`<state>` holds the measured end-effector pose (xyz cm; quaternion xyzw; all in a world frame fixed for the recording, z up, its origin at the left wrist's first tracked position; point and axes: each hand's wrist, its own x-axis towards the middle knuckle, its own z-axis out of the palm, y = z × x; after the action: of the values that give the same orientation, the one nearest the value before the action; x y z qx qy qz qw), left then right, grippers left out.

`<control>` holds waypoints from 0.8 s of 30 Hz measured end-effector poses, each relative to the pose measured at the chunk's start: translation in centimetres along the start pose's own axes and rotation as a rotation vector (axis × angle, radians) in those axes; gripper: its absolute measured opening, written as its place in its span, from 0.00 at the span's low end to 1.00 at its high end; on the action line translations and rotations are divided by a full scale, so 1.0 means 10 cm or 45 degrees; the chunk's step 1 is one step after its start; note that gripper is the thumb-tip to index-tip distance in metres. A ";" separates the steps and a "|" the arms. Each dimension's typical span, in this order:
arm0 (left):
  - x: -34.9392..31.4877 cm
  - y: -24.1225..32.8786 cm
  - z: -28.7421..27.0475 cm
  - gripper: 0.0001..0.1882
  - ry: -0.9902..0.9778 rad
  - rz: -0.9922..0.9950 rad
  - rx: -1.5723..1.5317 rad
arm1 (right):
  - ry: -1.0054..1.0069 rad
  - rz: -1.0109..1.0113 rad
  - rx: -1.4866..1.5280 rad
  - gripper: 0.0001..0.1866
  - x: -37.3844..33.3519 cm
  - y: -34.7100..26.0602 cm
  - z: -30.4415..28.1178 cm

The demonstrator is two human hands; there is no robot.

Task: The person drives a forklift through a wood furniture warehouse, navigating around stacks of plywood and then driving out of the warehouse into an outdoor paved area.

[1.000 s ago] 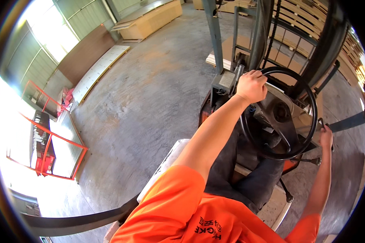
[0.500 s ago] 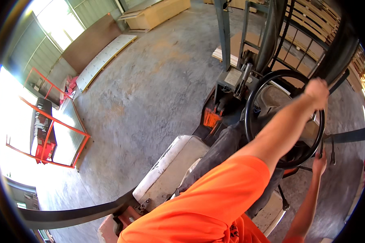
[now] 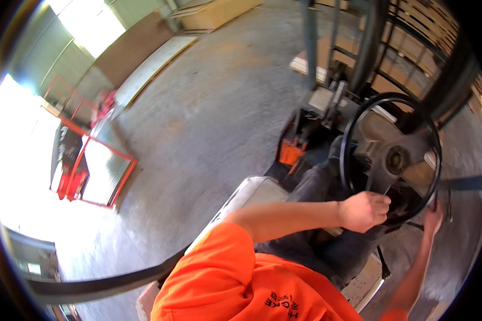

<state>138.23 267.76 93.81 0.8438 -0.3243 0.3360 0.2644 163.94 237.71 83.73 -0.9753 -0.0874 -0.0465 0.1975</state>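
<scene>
The black steering wheel [image 3: 392,97] of a forklift is in front of me on the right side of the head view. Low on the wheel's near left, my left hand [image 3: 365,211] is closed in a fist around the rim, its forearm stretched across my lap. Beyond the wheel's lower right edge, my right hand [image 3: 432,219] has its fingers wrapped round a dark lever [image 3: 435,203], which they partly hide. My legs, in dark trousers [image 3: 310,187], are under and beside the wheel.
The forklift's dark mast [image 3: 369,45] rises ahead, with stacked wooden pallets [image 3: 420,21] beyond. To the left stands an orange-red metal frame [image 3: 124,182] by a bright opening. A long flat panel stack [image 3: 155,69] lies along the wall, near a large wooden box [image 3: 219,13].
My left hand has swung from the wheel's far upper right to its near lower left. My right hand stays at the lever. The whole view has shifted slightly.
</scene>
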 end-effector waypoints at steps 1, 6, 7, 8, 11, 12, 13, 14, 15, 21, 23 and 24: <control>0.04 -0.04 -0.08 0.07 0.056 -0.049 0.076 | 0.058 -0.083 -0.016 0.23 0.13 0.34 -0.01; 0.39 0.07 -0.36 0.06 0.141 -0.195 0.185 | -0.052 -0.101 0.077 0.21 0.31 0.45 -0.51; 0.45 0.23 -0.30 0.05 0.111 -0.174 0.180 | -0.016 -0.161 0.056 0.21 0.32 0.57 -0.58; 0.52 0.39 -0.23 0.05 0.077 -0.153 0.172 | 0.020 -0.217 0.037 0.22 0.35 0.76 -0.60; 0.52 0.70 0.41 0.07 0.064 0.044 0.046 | 0.092 -0.321 0.002 0.21 0.54 1.41 -0.27; 0.65 0.86 0.56 0.08 0.054 0.084 -0.005 | 0.107 -0.362 -0.028 0.21 0.60 1.58 -0.36; 0.78 1.00 0.85 0.08 0.121 0.147 -0.025 | 0.055 -0.258 0.090 0.21 0.63 1.62 -0.49; 0.98 1.12 1.12 0.09 0.183 0.232 -0.050 | 0.066 -0.305 0.099 0.20 0.65 1.71 -0.65; 1.28 1.30 1.26 0.11 0.164 0.257 -0.073 | 0.080 -0.348 0.105 0.20 0.66 1.85 -0.85; 2.95 2.04 1.87 0.12 -0.458 0.042 0.414 | -0.087 -0.588 0.016 0.20 0.15 2.56 -1.98; 3.48 2.23 1.73 0.14 -0.540 -0.106 0.546 | 0.108 -0.413 -0.011 0.20 -0.22 2.60 -2.37; 3.67 2.48 1.37 0.15 -0.732 -0.232 0.590 | 0.020 -0.306 0.217 0.20 -0.56 2.43 -2.59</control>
<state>146.38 228.98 117.82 0.9665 -0.2241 0.1249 -0.0065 161.59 204.58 97.65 -0.9371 -0.2056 -0.0698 0.2733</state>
